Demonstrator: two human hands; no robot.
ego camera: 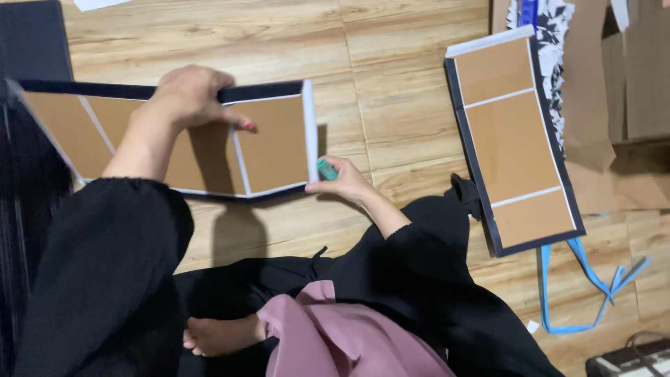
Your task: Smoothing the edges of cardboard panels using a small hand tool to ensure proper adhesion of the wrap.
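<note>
**Hands working a folded board panel on the floor**

Left hand [192,98] pressing down, fingers spread and curled over the dark top edge of the folded board panel [272,143], pinning it flat against the wooden floor [391,84]. Right hand [342,180] closing around a small teal tool [326,169], sitting just beside the panel's lower right corner, touching or nearly touching the white edge there. Panel lying with its long axis running left to right, directly ahead of both hands; right hand nearer the free end, left hand nearer the middle.

Panel showing matte brown cardboard sections, split by thin white strips and bordered in dark navy covering, stiff and flat. Second panel [513,139] of the same make resting well apart to the right, long axis running away from the body. Blue ribbon [590,279] trailing loose on the floor beside it.
</note>
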